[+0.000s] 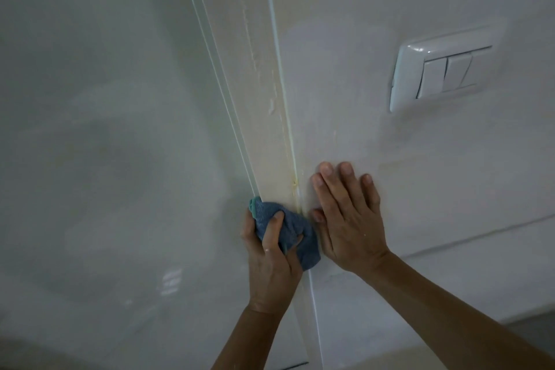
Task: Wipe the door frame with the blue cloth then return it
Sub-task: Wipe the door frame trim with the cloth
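The left forearm [246, 336] and right forearm [450, 303] are bare, uncovered like the hands. The left hand [270, 252], in front of the door frame [264, 99], has a tiny pale fleck on one knuckle. The right hand [348, 219], just right of the door frame, has short, trimmed nails.

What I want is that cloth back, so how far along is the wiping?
Done: cloth fetched. In hand: the left hand grips the blue cloth against the door frame, while the right hand rests flat on the wall. Left: marks show on the frame above the cloth; returning it.
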Available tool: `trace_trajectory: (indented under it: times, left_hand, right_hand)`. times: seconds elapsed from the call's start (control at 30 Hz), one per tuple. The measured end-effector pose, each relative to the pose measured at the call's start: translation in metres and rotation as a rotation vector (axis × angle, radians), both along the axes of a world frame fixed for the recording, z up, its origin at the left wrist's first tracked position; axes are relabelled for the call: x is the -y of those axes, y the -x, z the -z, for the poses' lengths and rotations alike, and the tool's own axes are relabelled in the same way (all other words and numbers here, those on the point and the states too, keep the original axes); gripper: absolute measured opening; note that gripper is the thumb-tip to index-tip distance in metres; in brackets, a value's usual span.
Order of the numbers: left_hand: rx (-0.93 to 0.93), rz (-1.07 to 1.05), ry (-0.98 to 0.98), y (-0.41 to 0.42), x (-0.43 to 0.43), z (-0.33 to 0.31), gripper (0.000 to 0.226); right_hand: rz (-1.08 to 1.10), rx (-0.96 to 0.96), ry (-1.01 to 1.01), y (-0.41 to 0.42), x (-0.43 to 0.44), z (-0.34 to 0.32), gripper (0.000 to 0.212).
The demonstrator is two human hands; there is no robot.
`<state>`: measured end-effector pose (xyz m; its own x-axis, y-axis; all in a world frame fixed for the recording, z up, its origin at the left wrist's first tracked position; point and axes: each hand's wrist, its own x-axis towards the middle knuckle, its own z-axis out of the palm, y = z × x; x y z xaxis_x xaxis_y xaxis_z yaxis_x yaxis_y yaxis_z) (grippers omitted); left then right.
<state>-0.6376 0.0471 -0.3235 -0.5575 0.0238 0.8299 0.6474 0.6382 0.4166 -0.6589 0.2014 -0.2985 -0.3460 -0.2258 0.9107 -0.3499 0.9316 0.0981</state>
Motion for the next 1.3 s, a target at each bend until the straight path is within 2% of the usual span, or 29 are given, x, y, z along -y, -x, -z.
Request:
trace_trajectory:
  times: [0.17, 0.37, 0.43, 0.57, 0.8, 1.03, 1.3]
  left_hand:
    - [-0.072, -0.005, 0.005, 0.004, -0.001, 0.009, 0.045]
    - [-0.142, -0.012, -0.013, 0.007, -0.004, 0.002, 0.038]
    - [-0.215, -0.019, -0.045, 0.015, -0.008, -0.034, 0.034]
    - [-0.354, -0.039, -0.086, 0.027, -0.013, -0.138, 0.03]
    - [-0.414, -0.022, -0.046, 0.028, -0.01, -0.263, 0.04]
    - [-0.419, -0.082, -0.027, 0.03, -0.012, -0.323, 0.053]
    - [-0.462, -0.108, -0.008, 0.029, -0.015, -0.353, 0.062]
  right_hand:
    - [-0.021, 0.034, -0.016, -0.009, -0.001, 0.047, 0.058]
    - [-0.053, 0.049, 0.019, -0.01, 0.0, 0.037, 0.058]
    - [-0.073, 0.026, 0.052, -0.005, 0.002, 0.006, 0.056]
    - [-0.106, -0.074, 0.146, 0.005, 0.007, -0.097, 0.051]
    - [-0.072, -0.231, 0.094, 0.009, 0.007, -0.233, 0.048]
    - [0.002, -0.261, 0.027, 0.012, -0.009, -0.304, 0.05]
    - [0.035, -0.243, -0.029, 0.008, -0.014, -0.33, 0.053]
